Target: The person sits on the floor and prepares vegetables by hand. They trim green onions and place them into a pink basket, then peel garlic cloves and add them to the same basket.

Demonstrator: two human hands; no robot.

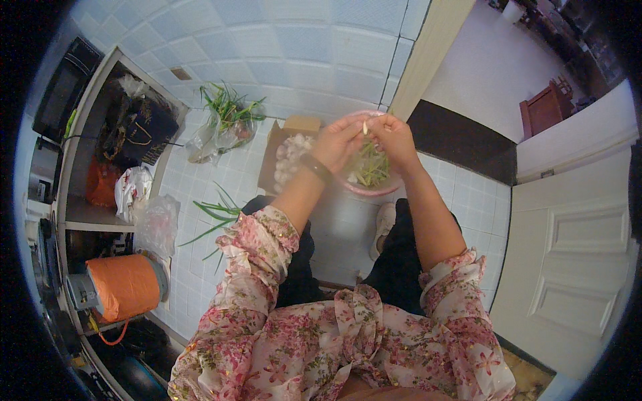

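Observation:
My left hand point(341, 143) and my right hand point(393, 138) meet above a pink-rimmed basin point(371, 192). Between their fingertips is a small pale garlic clove point(365, 128); both hands appear to pinch it. A dark bangle circles my left wrist. Green and yellowish plant pieces point(373, 168) lie in the basin, with some whitish bits among them. Left of the basin, an open cardboard box point(268, 163) holds several garlic bulbs point(286, 160), partly hidden by my left forearm.
Leafy greens point(225, 108) in a clear plastic bag stand by the tiled wall. Long green leaves point(220, 213) lie on the floor near my left leg. Farther left are open cupboards with bags and an orange-covered cylinder point(125, 287). At right is a white panelled door point(567, 260).

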